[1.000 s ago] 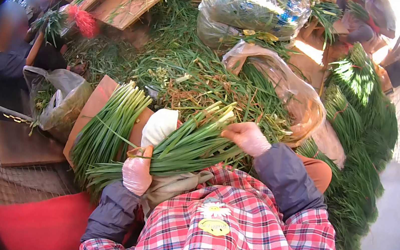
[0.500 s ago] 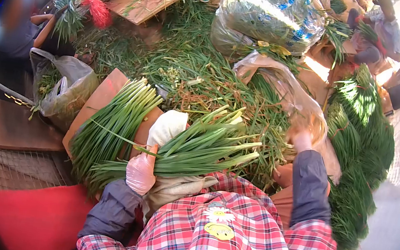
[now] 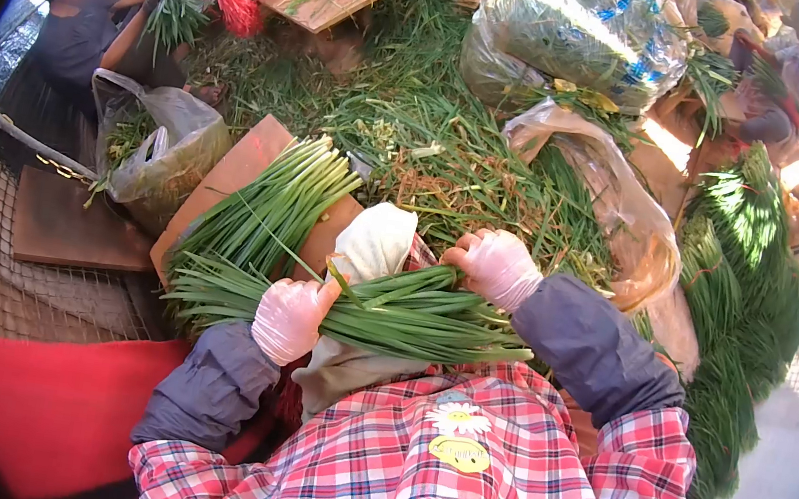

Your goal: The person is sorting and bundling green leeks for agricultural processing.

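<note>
A bunch of garlic chives lies across my lap, leaf tips to the left and pale stalk ends to the right. My left hand, in a clear plastic glove, is closed around its leafy part. My right hand, gloved the same way, has its fingers curled on the upper side of the bunch, near the stalk ends. White cloth covers my knee just behind the chives. Beside it, a larger pile of chives rests on a brown board.
Loose leaves and trimmings cover the ground ahead. An open plastic bag lies at the right, near stacked green bundles. A grey bag stands left. Another person sits at the far left, by red ties.
My right hand has come back from beside the open plastic bag to the bunch in my lap. The bunch now lies flatter, and my left hand still grips it. The view has shifted slightly.
</note>
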`<state>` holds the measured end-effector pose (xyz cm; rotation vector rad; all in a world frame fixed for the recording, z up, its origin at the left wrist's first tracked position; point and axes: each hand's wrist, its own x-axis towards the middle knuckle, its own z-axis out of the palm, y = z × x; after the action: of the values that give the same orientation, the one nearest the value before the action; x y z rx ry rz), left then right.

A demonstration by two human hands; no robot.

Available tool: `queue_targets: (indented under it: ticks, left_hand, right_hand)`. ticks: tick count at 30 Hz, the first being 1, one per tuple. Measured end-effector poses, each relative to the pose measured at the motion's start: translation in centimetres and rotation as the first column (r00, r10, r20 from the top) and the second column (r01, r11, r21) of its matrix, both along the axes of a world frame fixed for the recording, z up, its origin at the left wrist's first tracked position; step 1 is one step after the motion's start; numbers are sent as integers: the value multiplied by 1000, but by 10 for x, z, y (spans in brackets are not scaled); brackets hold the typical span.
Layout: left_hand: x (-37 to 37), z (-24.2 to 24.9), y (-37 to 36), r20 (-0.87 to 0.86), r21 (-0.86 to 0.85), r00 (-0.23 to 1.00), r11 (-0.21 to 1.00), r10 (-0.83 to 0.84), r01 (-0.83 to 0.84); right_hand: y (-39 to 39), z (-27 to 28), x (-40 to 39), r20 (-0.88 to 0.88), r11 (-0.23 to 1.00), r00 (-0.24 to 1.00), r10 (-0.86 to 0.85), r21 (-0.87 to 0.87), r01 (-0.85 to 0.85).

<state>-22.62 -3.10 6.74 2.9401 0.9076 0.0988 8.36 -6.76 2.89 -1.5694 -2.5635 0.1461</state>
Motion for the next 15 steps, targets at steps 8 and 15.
queue_targets:
  ticks: [8, 15]
  left_hand:
    - [7, 10, 8, -48, -197, 997, 978, 54, -62]
    - [7, 1, 5, -46, -218, 995, 971, 92, -100]
  right_hand:
    - [-8, -22, 3, -236, 999, 971, -42, -32, 36]
    - [-3, -48, 1, -502, 813, 661, -558, -168, 558]
